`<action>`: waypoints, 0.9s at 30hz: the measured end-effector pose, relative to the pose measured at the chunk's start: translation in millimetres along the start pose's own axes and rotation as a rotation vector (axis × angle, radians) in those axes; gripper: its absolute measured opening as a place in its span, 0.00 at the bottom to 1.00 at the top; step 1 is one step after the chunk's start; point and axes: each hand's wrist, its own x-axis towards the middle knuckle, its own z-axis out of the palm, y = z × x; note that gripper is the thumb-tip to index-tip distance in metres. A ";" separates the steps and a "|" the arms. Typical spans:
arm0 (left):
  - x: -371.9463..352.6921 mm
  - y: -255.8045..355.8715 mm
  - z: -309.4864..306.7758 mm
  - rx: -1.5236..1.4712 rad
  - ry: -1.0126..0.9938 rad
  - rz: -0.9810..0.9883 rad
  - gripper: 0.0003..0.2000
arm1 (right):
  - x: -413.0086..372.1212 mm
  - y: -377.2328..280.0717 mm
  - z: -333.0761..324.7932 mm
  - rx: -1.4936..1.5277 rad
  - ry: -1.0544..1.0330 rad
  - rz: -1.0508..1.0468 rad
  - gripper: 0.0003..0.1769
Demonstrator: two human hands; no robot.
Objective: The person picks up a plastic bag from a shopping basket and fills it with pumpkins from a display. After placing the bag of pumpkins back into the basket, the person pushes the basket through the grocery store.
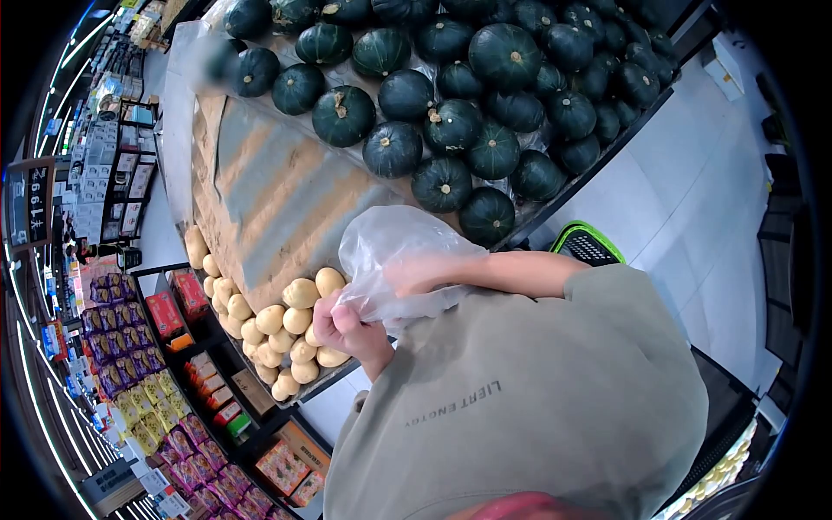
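Note:
A thin clear plastic bag hangs puffed out in front of my chest. My left hand is closed, pinching the bag's edge beside the potatoes. My right hand shows only dimly through the plastic and seems to be inside the bag; its fingers are blurred. Just beyond my left hand, pale potatoes lie heaped at the near corner of the display. Dark green kabocha squashes cover the far and right parts of it.
Brown sheeting lies on the display between potatoes and squashes. A green-rimmed basket is on the floor at the right. Packaged snacks fill shelves on the left, near a black price sign.

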 end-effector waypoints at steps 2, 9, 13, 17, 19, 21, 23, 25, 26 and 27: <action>2.6 1.2 -0.5 0.013 0.037 -0.006 0.17 | -14.2 -8.2 -13.9 -0.008 0.109 -0.087 0.27; 5.9 0.0 2.4 0.006 0.080 -0.031 0.15 | -70.5 7.6 -40.1 0.321 0.469 -0.324 0.40; 4.0 -2.7 1.9 -0.018 0.091 -0.079 0.14 | -93.0 37.0 -53.1 0.908 0.422 -0.447 0.43; 2.9 -5.7 -6.1 -0.035 0.039 -0.138 0.13 | -102.9 63.3 -59.8 1.789 0.210 -0.843 0.50; 3.2 -7.9 -8.6 -0.031 0.030 -0.128 0.13 | -108.7 66.2 -69.5 1.926 0.076 -1.100 0.48; 4.1 -8.4 -6.7 -0.026 0.020 -0.117 0.13 | -114.9 67.4 -76.8 1.941 0.107 -1.185 0.48; 5.1 -8.2 -3.4 0.053 -0.012 -0.079 0.14 | -123.8 75.2 -82.0 1.910 0.200 -1.154 0.48; 4.8 -8.2 -2.2 0.044 -0.012 -0.079 0.14 | -136.5 79.8 -86.4 1.640 0.559 -0.958 0.46; 4.4 -8.3 -1.5 0.037 -0.004 -0.081 0.14 | -143.8 78.9 -84.3 1.530 0.858 -0.790 0.43; 4.2 -7.3 0.2 0.035 -0.003 -0.080 0.14 | -151.2 80.8 -86.8 1.527 0.857 -0.791 0.43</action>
